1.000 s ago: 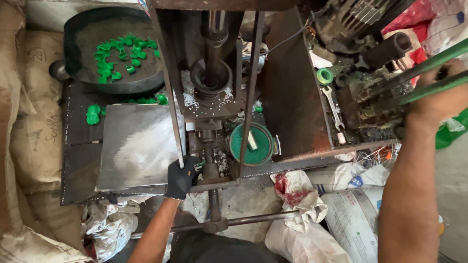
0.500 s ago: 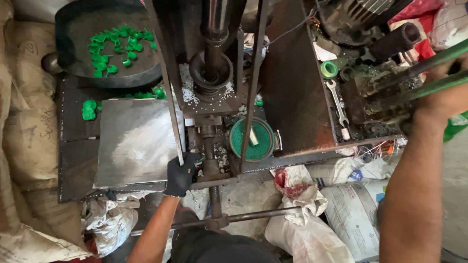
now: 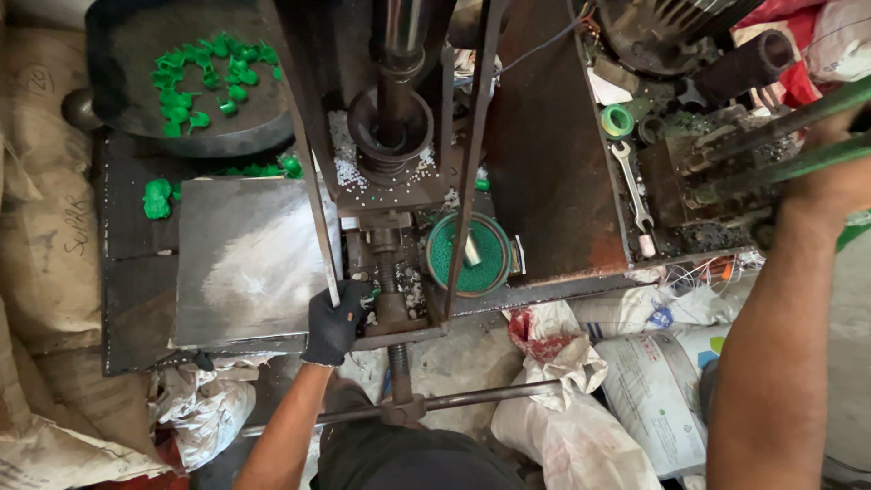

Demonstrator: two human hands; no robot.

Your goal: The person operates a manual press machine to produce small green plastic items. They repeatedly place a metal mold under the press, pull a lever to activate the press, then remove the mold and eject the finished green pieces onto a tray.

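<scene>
The left hand (image 3: 334,322), in a black glove, was closed around the lower end of a thin steel rod (image 3: 313,195), fingers wrapped tight about it at the front edge of the press (image 3: 392,145). The rod's long axis ran up and away from those fingers, leaning slightly left, past the grey plate (image 3: 249,263) that lay just to their left. Just to the right of the gloved fingers stood the screw (image 3: 392,299), and beyond it the can (image 3: 469,254) of green granules, near but not touching the hand.

The right hand (image 3: 830,177) was bare and well apart from the left, raised at the far right. It was curled over two green bars (image 3: 789,141) whose long axes slanted up to the right; its fingertips were hidden behind the bars, so how tight the grip was could not be told. A spanner (image 3: 632,184) lay to the left of that hand. The left hand was much the nearer to the rod and the screw. Green caps (image 3: 204,82) sat in a dark pan (image 3: 118,109) far beyond the gloved fingers.
</scene>
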